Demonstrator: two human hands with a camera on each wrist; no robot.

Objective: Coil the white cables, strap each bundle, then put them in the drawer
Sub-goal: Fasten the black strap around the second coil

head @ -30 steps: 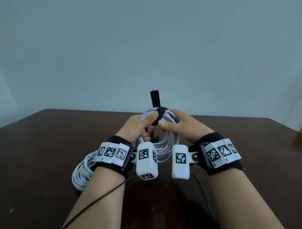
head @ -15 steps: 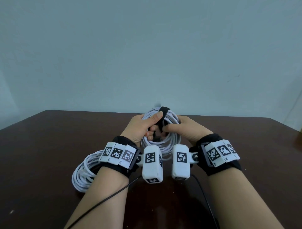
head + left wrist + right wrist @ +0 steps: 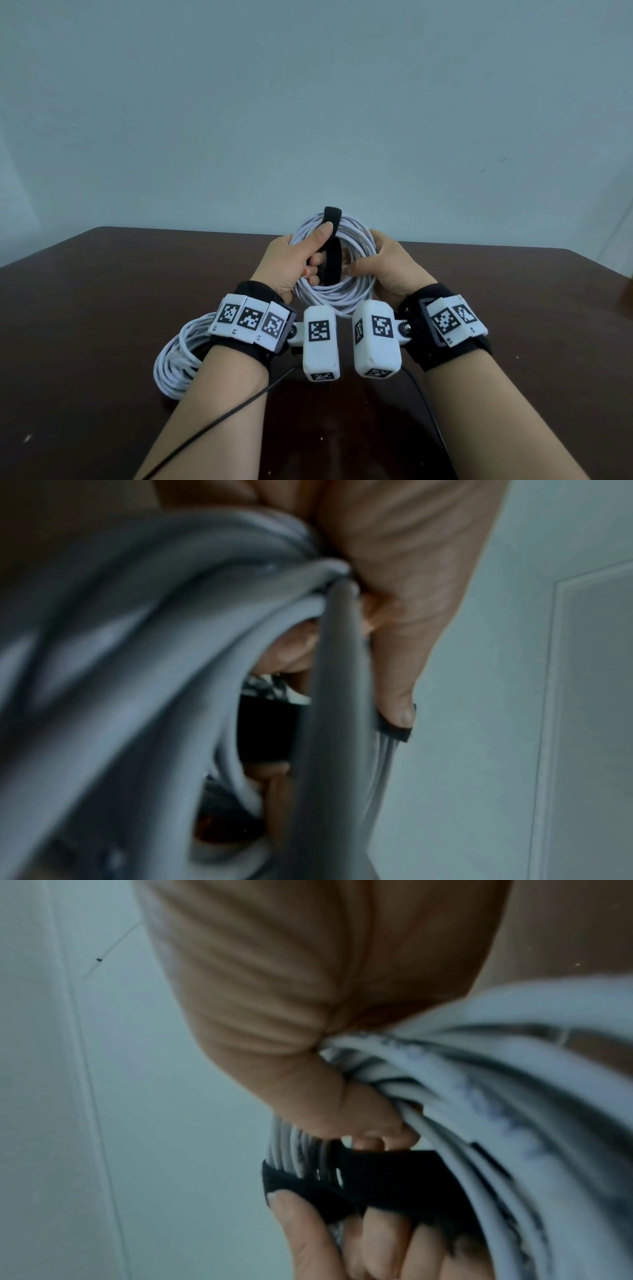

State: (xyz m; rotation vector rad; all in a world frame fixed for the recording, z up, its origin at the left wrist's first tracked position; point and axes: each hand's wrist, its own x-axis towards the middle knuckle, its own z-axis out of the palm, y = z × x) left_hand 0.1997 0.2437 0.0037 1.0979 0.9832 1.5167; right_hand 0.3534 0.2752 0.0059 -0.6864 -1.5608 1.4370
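Both hands hold a coil of white cable [image 3: 337,294] upright above the dark table, in the middle of the head view. A black strap [image 3: 333,253] loops over the coil's top and hangs down through its middle. My left hand [image 3: 298,260] grips the coil's left side, its thumb pressing the strap at the top. My right hand [image 3: 383,270] grips the right side of the coil. In the left wrist view the thumb lies on the strap [image 3: 397,730] over the cable [image 3: 192,647]. The right wrist view shows the strap [image 3: 383,1183] around the cable [image 3: 514,1096].
A second coil of white cable [image 3: 178,359] lies on the brown table [image 3: 102,308], left of my left forearm and partly hidden by it. Thin black wires run from the wrist cameras toward the near edge. A pale wall stands behind the table.
The strap's free end, which stood upright a second ago, has been folded down over the coil's top and through its middle. Both hands and the coil have risen slightly.
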